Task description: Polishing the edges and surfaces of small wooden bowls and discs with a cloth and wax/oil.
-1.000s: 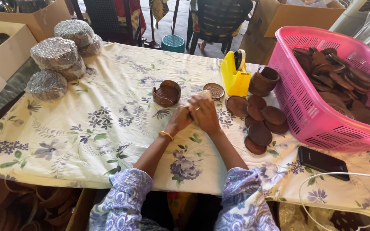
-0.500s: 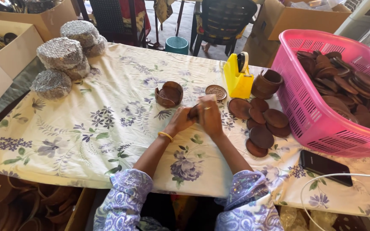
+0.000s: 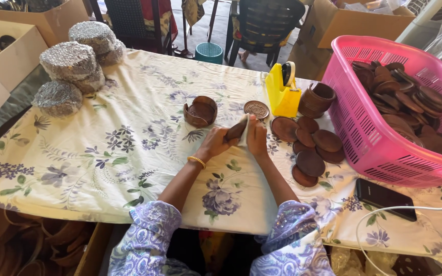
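— What did your fingers have just then?

— Both hands were closed round one brown disc point(image 3: 235, 131), a pale strip or sheet pressed against its right side. My left hand point(image 3: 220, 143) gripped its lower edge from the left; my right hand point(image 3: 256, 137) curled over the pale stuff from the right, fingers shut, no gap showing. What the pale stuff was, I couldn't tell.

— And where was the disc?

— Lifted just above the cloth point(image 3: 129, 148), in front of me, near the table's middle. I'd judge I held it off the surface so both hands could work round its rim.

— Which way did it point?

— Tilted on edge, one face toward my left. Its long line ran from near my left palm up and away to the right, toward the patterned coaster point(image 3: 256, 109).

— What lay around it?

— A curved brown holder point(image 3: 200, 111) just beyond my left hand. To the right, loose discs point(image 3: 310, 153) spread flat within reach, likely laid so for picking singly. Behind them, a yellow tape dispenser point(image 3: 283, 91) and a second holder point(image 3: 317, 99). Further right, a pink basket point(image 3: 364, 138) of more discs, and a phone point(image 3: 385, 199) near me. Far left, foil-wrapped stacks point(image 3: 70, 64).
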